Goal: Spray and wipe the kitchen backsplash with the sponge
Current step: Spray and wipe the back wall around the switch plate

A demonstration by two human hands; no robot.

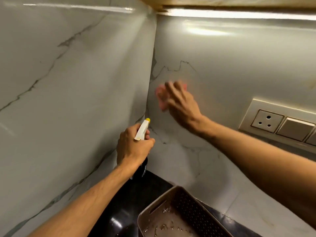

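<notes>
I wipe the backsplash [230, 65] corner.
My right hand [181, 103] presses the sponge [160, 96] flat, fingers straight; my left hand [133, 147] grips the bottle [142, 130], lettering unreadable.

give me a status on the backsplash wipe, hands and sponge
Left hand grips spray bottle, nozzle toward the corner. Right hand flat, presses pink sponge on backsplash, blurred. Nothing in the way; socket panel off to the right.
</notes>
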